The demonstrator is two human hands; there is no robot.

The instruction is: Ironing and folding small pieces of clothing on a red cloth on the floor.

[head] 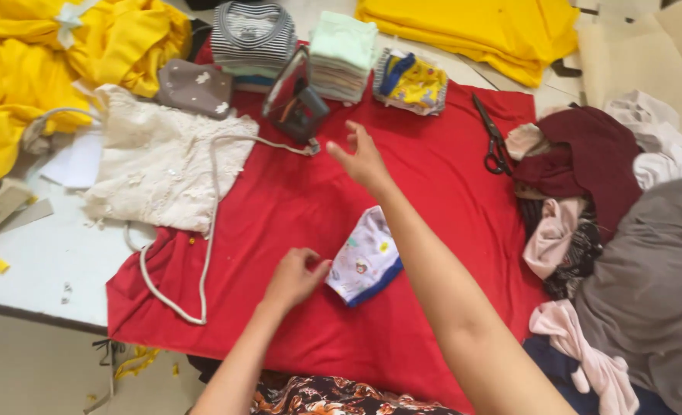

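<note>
Two hands: left hand (295,278) pinches folded garment (365,260).

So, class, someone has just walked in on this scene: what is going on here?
A person works at a red cloth spread over a table. The left hand pinches the edge of a small folded white printed garment with blue trim. The right hand reaches, fingers open, toward a dark electric iron standing on end. Stacks of folded clothes sit behind it; black scissors lie to the right.
</note>
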